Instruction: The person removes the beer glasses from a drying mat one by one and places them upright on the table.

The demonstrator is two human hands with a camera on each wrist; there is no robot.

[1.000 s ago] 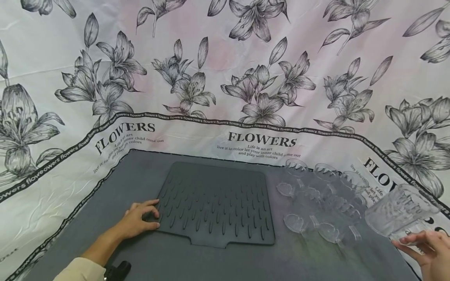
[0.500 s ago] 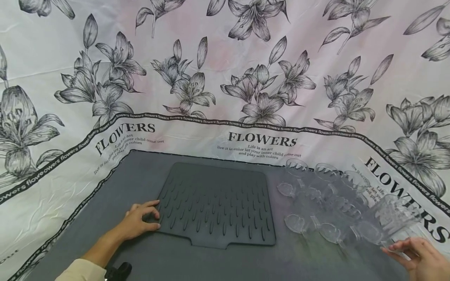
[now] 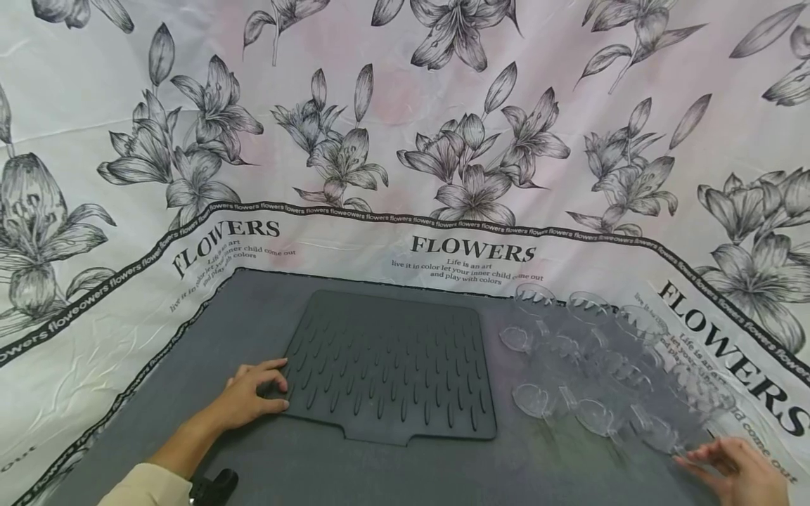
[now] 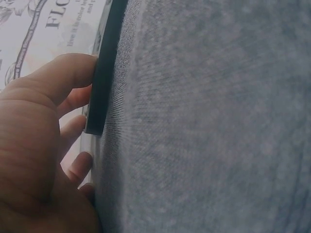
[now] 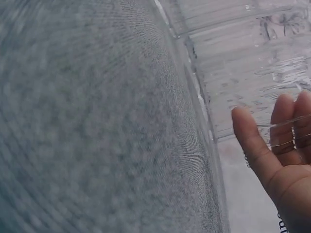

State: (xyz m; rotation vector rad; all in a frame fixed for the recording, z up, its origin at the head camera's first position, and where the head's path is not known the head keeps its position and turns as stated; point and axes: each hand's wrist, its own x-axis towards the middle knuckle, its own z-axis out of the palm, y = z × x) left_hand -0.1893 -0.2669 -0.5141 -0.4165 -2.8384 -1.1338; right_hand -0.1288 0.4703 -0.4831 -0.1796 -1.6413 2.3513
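A dark grey ridged drying mat with a spout-like lip at its front lies on the grey table. My left hand touches its left edge, thumb and fingertips spread along it; in the left wrist view the thumb meets the edge of the mat. Several clear mugs stand in rows right of the mat. At their right end, my right hand holds the handle of a clear mug. In the right wrist view that handle passes between thumb and fingers.
A white cloth printed with flowers and lettering rises behind the grey table and along its sides. A black strap or device sits at my left wrist. The mugs' see-through outlines overlap.
My right hand has moved left and down with the clear mug, bringing it to the right end of the mug rows. My left hand and the mat have stayed put.
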